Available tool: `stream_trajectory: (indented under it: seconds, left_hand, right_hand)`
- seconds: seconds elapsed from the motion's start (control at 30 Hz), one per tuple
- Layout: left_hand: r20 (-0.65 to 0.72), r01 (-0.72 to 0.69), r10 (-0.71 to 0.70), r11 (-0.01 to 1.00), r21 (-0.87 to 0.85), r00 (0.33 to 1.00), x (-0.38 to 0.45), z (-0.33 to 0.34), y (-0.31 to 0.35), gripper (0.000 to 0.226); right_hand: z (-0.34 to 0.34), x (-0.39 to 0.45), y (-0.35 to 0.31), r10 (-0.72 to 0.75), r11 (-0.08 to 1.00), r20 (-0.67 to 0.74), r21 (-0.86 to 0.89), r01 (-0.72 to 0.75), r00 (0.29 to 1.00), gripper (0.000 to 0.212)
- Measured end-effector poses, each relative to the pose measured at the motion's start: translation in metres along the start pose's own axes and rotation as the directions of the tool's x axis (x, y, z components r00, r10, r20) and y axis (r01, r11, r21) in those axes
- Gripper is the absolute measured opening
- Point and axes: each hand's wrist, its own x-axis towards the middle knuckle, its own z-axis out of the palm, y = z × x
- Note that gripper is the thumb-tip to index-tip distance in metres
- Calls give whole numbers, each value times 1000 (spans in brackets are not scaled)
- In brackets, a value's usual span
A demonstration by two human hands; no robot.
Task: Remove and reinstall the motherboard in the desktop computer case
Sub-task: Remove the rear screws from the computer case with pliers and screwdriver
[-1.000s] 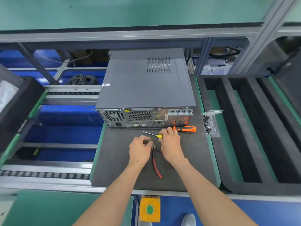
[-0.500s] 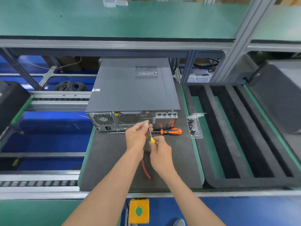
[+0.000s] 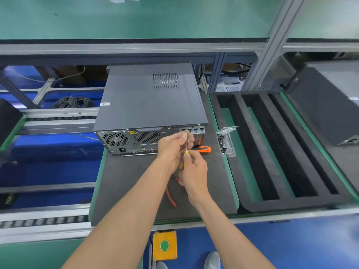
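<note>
Your case (image 3: 149,101) lies flat on the dark mat (image 3: 126,183), lid on, its rear panel facing you; the motherboard is inside, out of sight, so by my reading you are only at the start of opening it up. Right of the mat sits the slotted foam tray (image 3: 250,202), and between them a clear screw box (image 3: 225,141) with small dark screws in it.

Both your hands are raised just in front of the rear panel's right half. Your left hand (image 3: 172,146) pinches the thin metal shaft of the screwdriver (image 3: 186,147) near its tip, fingers curled round it. Your right hand (image 3: 192,171) grips the yellow handle from below. The tool's long axis runs nearly straight away from you, tip toward the expansion-slot corner of the panel, so the case lies directly ahead of the tip and very near it. The left hand is the nearer to the panel; the right must do the turning. Whether the tip has met a screw I cannot tell.

An orange-handled driver (image 3: 204,149) lies on the mat against the case foot, and red-handled pliers (image 3: 171,195) lie beneath your wrists.

The yellow warning sticker on the panel and the white label on the lid's left edge are too small to read.
</note>
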Motion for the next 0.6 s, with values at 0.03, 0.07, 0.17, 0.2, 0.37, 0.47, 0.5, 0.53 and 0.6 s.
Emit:
stream_trajectory:
  seconds: [0.03, 0.07, 0.17, 0.2, 0.37, 0.47, 0.5, 0.53, 0.6]
  left_hand:
    - [11, 4, -4, 1000, 12, 1000, 1, 2, -1, 19]
    - [21, 5, -5, 1000, 22, 1000, 1, 4, -2, 19]
    - [17, 10, -10, 1000, 26, 1000, 3, 12, -6, 20]
    - [13, 17, -17, 1000, 23, 1000, 4, 14, -7, 20]
    - [29, 45, -44, 999, -7, 999, 7, 24, -14, 22]
    - [57, 25, -24, 1000, -17, 998, 9, 28, -15, 21]
    - [65, 16, -15, 1000, -20, 998, 9, 30, -15, 21]
    - [66, 8, -6, 1000, -25, 998, 10, 31, -15, 20]
    - [60, -4, 5, 1000, -11, 998, 11, 33, -14, 19]
  right_hand:
    - [-2, 1, -1, 1, 1000, -8, 7, -1, 1000, 26]
    - [-5, 1, -2, 0, 1000, -10, 22, 0, 1000, 27]
    - [-12, 4, -5, 3, 998, -12, 56, -2, 1000, 29]
    - [-14, 5, -6, 0, 999, -13, 53, 1, 1000, 29]
    - [-23, 10, -6, -34, 999, -32, -6, 34, 999, 37]
    - [-25, 13, -7, -56, 998, -46, -33, 55, 997, 37]
    - [-25, 15, -8, -64, 997, -51, -46, 62, 997, 35]
    - [-25, 16, -9, -69, 996, -58, -59, 66, 996, 33]
    - [-26, 18, -12, -80, 994, -68, -73, 75, 994, 32]
